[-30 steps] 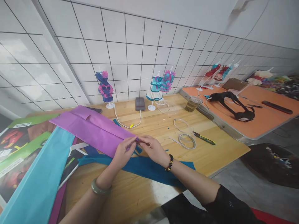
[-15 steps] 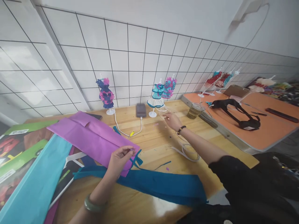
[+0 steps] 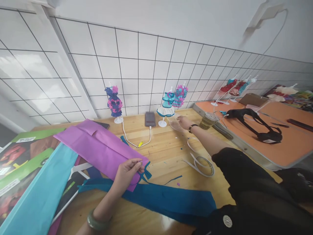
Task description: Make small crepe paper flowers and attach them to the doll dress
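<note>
My left hand (image 3: 129,169) is pinched closed over the lower right end of the purple fabric (image 3: 102,147); a tiny purple bit seems to show at its fingertips, too small to name. Beneath it runs a dark teal fabric strip (image 3: 171,199). My right hand (image 3: 184,123) reaches to the back of the wooden table, beside a clear round item (image 3: 174,124) and right of a small stand dressed in teal and white (image 3: 166,109). Its fingers are bent together, and what they hold, if anything, cannot be made out. Light blue fabric (image 3: 46,186) lies at the left.
A phone (image 3: 150,119) with a white cable leans by the wall, near a blue-pink dressed stand (image 3: 114,104). A cup (image 3: 207,120), a coil of white tape (image 3: 204,166) and a black strap (image 3: 254,124) on an orange board (image 3: 266,147) are at the right.
The view has shifted slightly, so things sit lower and further right. My right hand has moved a little further back by the clear item. My left hand keeps its pinch.
</note>
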### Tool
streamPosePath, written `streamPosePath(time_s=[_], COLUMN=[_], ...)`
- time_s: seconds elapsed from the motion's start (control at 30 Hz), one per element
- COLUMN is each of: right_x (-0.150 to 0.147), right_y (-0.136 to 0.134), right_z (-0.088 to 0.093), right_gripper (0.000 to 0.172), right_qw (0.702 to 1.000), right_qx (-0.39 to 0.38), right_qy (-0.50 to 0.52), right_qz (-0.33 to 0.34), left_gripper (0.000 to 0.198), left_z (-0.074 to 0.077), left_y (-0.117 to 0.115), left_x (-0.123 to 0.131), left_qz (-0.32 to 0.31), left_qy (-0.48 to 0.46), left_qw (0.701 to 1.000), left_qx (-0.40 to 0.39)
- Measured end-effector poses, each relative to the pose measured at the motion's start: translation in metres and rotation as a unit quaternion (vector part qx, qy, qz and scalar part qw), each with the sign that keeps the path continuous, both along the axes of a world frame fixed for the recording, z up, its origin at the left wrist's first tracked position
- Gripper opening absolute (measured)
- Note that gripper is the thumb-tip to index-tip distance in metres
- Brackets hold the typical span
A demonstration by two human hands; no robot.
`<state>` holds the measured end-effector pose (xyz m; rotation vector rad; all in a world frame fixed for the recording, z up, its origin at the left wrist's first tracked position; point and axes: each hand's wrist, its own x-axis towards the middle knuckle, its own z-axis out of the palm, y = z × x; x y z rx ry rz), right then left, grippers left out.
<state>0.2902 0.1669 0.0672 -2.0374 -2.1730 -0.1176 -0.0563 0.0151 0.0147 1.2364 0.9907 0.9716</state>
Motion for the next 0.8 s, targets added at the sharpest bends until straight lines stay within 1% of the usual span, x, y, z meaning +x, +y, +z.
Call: streamPosePath(time_s=[0.07,0.13,0.2,0.23,0.27,0.3,0.37,0.43,0.47,0.53,0.63,0.7,0.73,0.8], right_x=[0.005,0.003,-0.012,-0.025,-0.041,-0.059,-0.098,-0.132,-0.144,-0.157,-0.158,-0.154,-0.152,-0.152], right_y=[-0.017,-0.045,-0.083,-0.105,-0.127,-0.150,-0.190,-0.219,-0.228,-0.238,-0.236,-0.231,-0.229,-0.226], right_z=[0.007,0.013,0.016,0.017,0.018,0.019,0.021,0.026,0.029,0.034,0.037,0.035,0.034,0.031], right_gripper=[0.029,0.034,0.034,0.032,0.029,0.026,0.022,0.022,0.024,0.025,0.022,0.019,0.018,0.018], right_qw=[0.999,0.996,0.993,0.991,0.982,0.971,0.942,0.907,0.893,0.879,0.878,0.876,0.873,0.864], right_qx=[0.016,0.035,0.048,0.054,0.055,0.040,-0.015,-0.069,-0.075,-0.066,-0.031,-0.025,-0.033,-0.063], right_qy=[0.036,0.071,0.099,0.121,0.179,0.223,0.264,0.280,0.290,0.313,0.367,0.402,0.416,0.437], right_qz=[-0.017,-0.032,-0.031,-0.017,0.025,0.081,0.207,0.308,0.335,0.353,0.307,0.267,0.254,0.243], left_gripper=[0.023,0.022,0.022,0.022,0.022,0.021,0.019,0.021,0.022,0.023,0.024,0.025,0.025,0.025], left_z=[-0.001,-0.001,0.002,0.004,0.008,0.011,0.019,0.025,0.026,0.027,0.026,0.025,0.024,0.025], left_y=[0.000,-0.002,-0.004,-0.006,-0.008,-0.011,-0.017,-0.022,-0.025,-0.028,-0.029,-0.027,-0.026,-0.022], left_x=[0.001,0.003,0.005,0.006,0.007,0.007,0.008,0.009,0.009,0.009,0.008,0.007,0.006,0.004], left_qz=[0.001,0.004,0.007,0.005,0.000,-0.010,-0.049,-0.111,-0.148,-0.217,-0.288,-0.299,-0.290,-0.237], left_qy=[-0.008,-0.014,-0.015,-0.017,-0.023,-0.031,-0.052,-0.070,-0.076,-0.083,-0.085,-0.082,-0.078,-0.066], left_qw=[1.000,1.000,0.999,0.999,0.998,0.998,0.995,0.991,0.986,0.972,0.952,0.948,0.951,0.969], left_qx=[0.000,0.011,0.031,0.041,0.050,0.058,0.065,0.039,0.017,-0.023,-0.058,-0.072,-0.070,-0.039])
